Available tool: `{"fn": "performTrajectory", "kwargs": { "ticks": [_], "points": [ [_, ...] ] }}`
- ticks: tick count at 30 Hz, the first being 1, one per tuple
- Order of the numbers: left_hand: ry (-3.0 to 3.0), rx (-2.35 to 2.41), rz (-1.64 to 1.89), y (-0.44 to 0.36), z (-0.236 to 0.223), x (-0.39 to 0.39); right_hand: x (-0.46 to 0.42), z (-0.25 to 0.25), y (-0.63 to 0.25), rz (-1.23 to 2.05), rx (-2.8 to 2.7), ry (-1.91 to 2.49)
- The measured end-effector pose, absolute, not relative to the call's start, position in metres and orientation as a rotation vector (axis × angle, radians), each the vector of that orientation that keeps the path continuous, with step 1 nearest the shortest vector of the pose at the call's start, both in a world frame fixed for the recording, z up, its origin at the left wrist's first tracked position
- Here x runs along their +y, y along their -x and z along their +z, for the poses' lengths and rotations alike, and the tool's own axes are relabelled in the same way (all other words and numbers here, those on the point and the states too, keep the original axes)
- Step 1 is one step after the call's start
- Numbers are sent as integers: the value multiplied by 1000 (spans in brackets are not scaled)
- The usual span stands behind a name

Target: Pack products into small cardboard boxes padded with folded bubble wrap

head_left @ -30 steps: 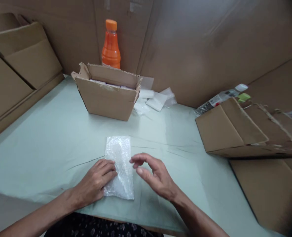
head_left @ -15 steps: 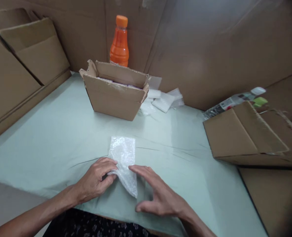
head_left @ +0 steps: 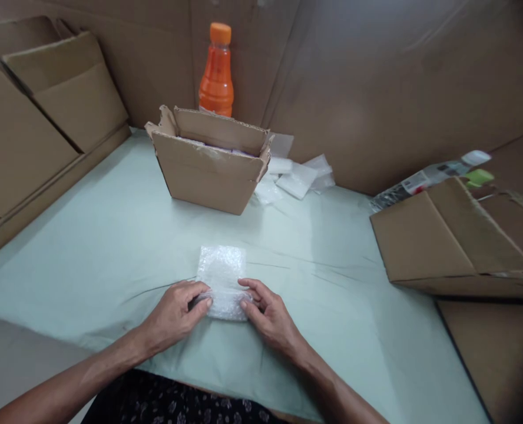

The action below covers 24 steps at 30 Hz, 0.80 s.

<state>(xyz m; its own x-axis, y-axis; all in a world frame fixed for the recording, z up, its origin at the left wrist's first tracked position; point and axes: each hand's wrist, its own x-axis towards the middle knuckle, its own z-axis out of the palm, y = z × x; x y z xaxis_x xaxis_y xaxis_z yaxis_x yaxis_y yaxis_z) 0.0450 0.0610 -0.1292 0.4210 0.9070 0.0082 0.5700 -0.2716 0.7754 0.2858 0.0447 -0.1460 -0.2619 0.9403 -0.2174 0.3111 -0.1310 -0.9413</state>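
A sheet of clear bubble wrap (head_left: pixel 221 268) lies on the pale green cloth near the front edge, its near end folded up over itself. At the left end of the fold, my left hand (head_left: pixel 176 312) pinches the wrap between thumb and fingers. My right hand (head_left: pixel 272 317) grips the right end of the same fold, thumb on the near side and fingertips on top. Whether anything lies inside the fold I cannot make out.
An open cardboard box (head_left: pixel 206 174) stands beyond the wrap, with an orange bottle (head_left: pixel 216 76) behind it. White packets (head_left: pixel 297 178) lie beside that box. Another cardboard box (head_left: pixel 424 238) and a clear plastic bottle (head_left: pixel 420 179) are at the right; larger cartons (head_left: pixel 71 100) stand left.
My right hand has closed from a spread pose onto the right end of the wrap. The wrap's near end, slanting down before, is now folded level between both hands.
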Motion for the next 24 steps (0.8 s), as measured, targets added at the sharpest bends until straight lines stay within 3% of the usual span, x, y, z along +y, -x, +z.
{"fn": "performTrajectory", "kwargs": {
  "ticks": [5,12,18,24],
  "points": [
    [-2198,1112,837,-47,-119,64,54,-139,-280,1408,-1675,1430],
    [-2209,1169,536,-53,-135,83,55,-140,-278,1293,-1758,1445],
    [-2202,1194,360,-55,-140,96,31,-120,-289,381,-2167,1218],
    [-2174,1183,364,-53,-135,101,42,-127,-279,353,-2610,1015]
  ]
}}
